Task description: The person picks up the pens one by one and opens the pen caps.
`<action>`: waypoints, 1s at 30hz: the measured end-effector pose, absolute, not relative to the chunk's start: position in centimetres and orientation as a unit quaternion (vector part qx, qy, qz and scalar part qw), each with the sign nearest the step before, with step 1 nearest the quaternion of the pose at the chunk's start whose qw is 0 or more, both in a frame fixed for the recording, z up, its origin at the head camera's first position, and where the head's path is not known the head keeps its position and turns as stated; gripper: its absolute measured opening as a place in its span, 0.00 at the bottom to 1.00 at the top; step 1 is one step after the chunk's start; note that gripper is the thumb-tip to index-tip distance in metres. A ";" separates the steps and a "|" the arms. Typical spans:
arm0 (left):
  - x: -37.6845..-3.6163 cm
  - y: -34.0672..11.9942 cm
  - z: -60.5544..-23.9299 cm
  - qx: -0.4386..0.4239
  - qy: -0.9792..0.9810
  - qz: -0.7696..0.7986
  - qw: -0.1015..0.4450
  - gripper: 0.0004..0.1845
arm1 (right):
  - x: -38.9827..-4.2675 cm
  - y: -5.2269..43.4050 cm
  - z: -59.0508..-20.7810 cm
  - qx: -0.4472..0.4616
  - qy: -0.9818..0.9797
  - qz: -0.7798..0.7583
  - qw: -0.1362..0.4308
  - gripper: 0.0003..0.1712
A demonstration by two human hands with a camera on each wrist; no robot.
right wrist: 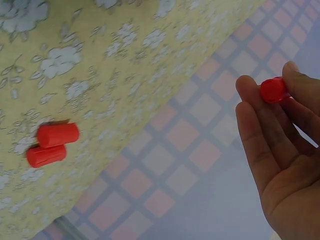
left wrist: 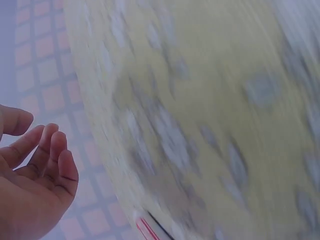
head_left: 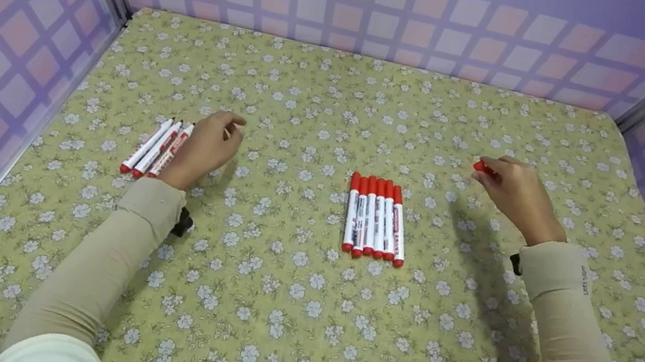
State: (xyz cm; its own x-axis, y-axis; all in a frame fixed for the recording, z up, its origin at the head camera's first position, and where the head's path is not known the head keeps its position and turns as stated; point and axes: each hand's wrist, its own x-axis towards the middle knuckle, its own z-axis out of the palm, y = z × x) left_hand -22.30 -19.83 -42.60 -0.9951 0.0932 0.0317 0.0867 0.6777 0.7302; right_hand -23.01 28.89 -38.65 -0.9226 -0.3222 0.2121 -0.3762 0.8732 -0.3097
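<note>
Between the thumb and fingertips of my right hand (head_left: 514,190) a red marker cap (right wrist: 273,90) is pinched, raised above the cloth. Two more red caps (right wrist: 57,135) lie side by side on the cloth in the right wrist view; the right hand hides them in the head view. My left hand (head_left: 207,145) holds nothing, its fingers loosely bent. It hovers just beside several uncapped white markers (head_left: 151,147), partly covering them. Their red ends point toward me and their dark tips away.
Several white markers with red caps (head_left: 375,219) lie in a row mid-table, caps pointing away. A yellow flowered cloth (head_left: 271,330) covers the table. Checkered panels (head_left: 352,2) stand along the back and both sides.
</note>
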 end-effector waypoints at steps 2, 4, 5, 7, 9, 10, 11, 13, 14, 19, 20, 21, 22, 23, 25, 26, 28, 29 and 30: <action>-22.1 -18.7 -42.5 0.057 0.909 0.413 0.018 0.20 | -23.2 29.6 -38.8 0.165 -0.966 0.188 0.071 0.21; -22.0 -17.7 -42.4 0.067 0.901 0.428 0.029 0.20 | -23.3 30.3 -38.9 0.150 -0.965 0.205 0.063 0.22; -22.0 -17.2 -42.5 0.072 0.898 0.433 0.035 0.20 | -23.4 30.6 -39.0 0.141 -0.964 0.218 0.057 0.22; -21.9 -16.2 -42.5 0.075 0.892 0.444 0.049 0.20 | -23.5 31.3 -39.2 0.127 -0.961 0.239 0.050 0.23; -21.9 -15.3 -42.7 0.079 0.885 0.455 0.065 0.20 | -23.6 32.0 -39.4 0.110 -0.959 0.257 0.047 0.23; -21.9 -14.9 -42.8 0.082 0.882 0.458 0.073 0.20 | -23.7 32.3 -39.4 0.102 -0.957 0.266 0.046 0.23; -21.8 -14.4 -42.8 0.085 0.879 0.462 0.083 0.20 | -23.7 32.7 -39.5 0.096 -0.955 0.276 0.046 0.23; -21.7 -13.6 -43.0 0.091 0.874 0.468 0.099 0.19 | -23.9 33.3 -39.7 0.083 -0.953 0.288 0.046 0.23; -21.6 -13.2 -43.1 0.094 0.871 0.471 0.106 0.20 | -23.9 33.6 -39.8 0.074 -0.952 0.293 0.043 0.23; -21.5 -11.5 -43.6 0.105 0.856 0.487 0.139 0.20 | -24.1 35.0 -40.0 0.023 -0.952 0.305 0.010 0.25; -21.5 -11.2 -43.7 0.104 0.850 0.495 0.149 0.20 | -24.2 35.2 -40.1 0.015 -0.952 0.306 0.004 0.25; -21.5 -10.8 -43.8 0.102 0.843 0.503 0.159 0.20 | -24.2 35.4 -40.1 0.009 -0.952 0.307 0.000 0.26; -21.5 -10.5 -43.9 0.100 0.836 0.513 0.169 0.20 | -24.2 35.6 -40.2 0.003 -0.952 0.306 -0.003 0.26; -21.5 -10.1 -43.9 0.098 0.828 0.522 0.178 0.20 | -24.2 35.8 -40.3 -0.002 -0.952 0.307 -0.003 0.26; -21.5 -9.4 -44.0 0.087 0.813 0.540 0.201 0.20 | -24.2 36.2 -40.5 -0.012 -0.950 0.312 -0.003 0.26; -21.5 -9.0 -44.0 0.079 0.802 0.552 0.214 0.20 | -24.2 36.4 -40.6 -0.018 -0.949 0.315 -0.003 0.27; -21.5 -8.4 -44.0 0.064 0.787 0.565 0.237 0.19 | -24.1 36.7 -40.8 -0.032 -0.947 0.320 -0.006 0.27; -21.4 -8.0 -44.1 0.057 0.782 0.570 0.246 0.19 | -24.1 36.9 -40.9 -0.038 -0.946 0.323 -0.007 0.26; -21.4 -7.7 -44.1 0.050 0.775 0.575 0.256 0.19 | -24.1 37.1 -41.0 -0.046 -0.944 0.325 -0.010 0.27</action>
State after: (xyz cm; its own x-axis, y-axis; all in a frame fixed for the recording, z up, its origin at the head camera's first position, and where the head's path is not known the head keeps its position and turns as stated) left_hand -21.45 -7.74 -44.11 -0.8637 0.3720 -0.3400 -0.2178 0.3330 0.9174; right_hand -24.12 37.06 -41.00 -0.9956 0.0796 -0.0487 0.0927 0.7842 -0.6135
